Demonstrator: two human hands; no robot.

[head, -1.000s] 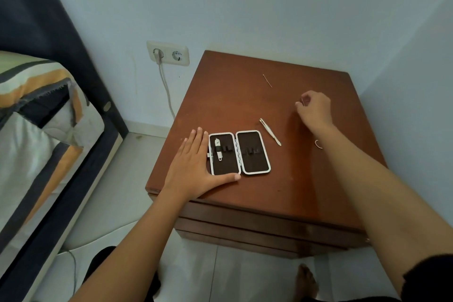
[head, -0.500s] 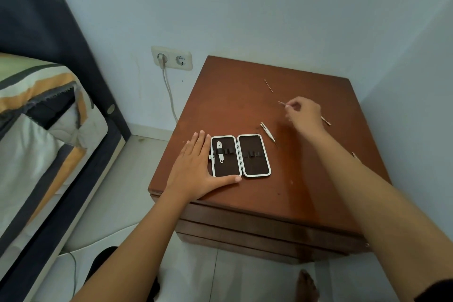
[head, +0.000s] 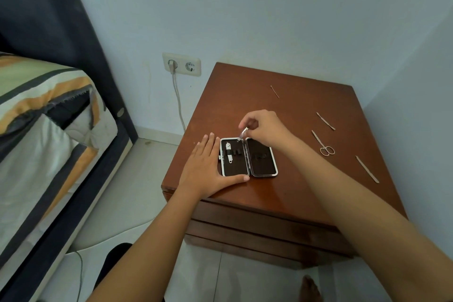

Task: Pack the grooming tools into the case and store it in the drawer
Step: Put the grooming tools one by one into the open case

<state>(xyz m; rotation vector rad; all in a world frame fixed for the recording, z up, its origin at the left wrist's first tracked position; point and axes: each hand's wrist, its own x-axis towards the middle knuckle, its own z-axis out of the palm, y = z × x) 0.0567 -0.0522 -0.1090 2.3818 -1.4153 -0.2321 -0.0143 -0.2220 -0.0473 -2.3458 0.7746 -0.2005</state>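
A: Case [head: 248, 157] lies open flat on the nightstand [head: 282, 193], near the front-left corner, 2 dark halves side by side with a pale rim.

B: Contents?

A: 1 clipper [head: 228, 152] strapped in the left half. Right half shows only its strap.

B: Left hand [head: 206, 171]?

A: Flat, palm down on the wood, fingers spread and straight, lying against the case's left edge. Thumb runs along the near edge. It grips nothing; it only presses beside the case.

B: Right hand [head: 263, 127]?

A: Above the far edge of the case, over the hinge. Thumb and forefinger pinched on a slim metal tool [head: 242, 134]; the other fingers curled. The tool slants down, tip at the top of the left half. Cannot tell if the tip touches the lining.

B: Loose tools?

A: 4 on the wood, all well apart from the case. Pin [head: 274, 91] toward the back. On the right side: pusher [head: 325, 121], scissors [head: 322, 144] with loops toward the front, file [head: 367, 169] nearest the right edge.

B: Drawers?

A: Fronts [head: 264, 230] below the top appear flush.
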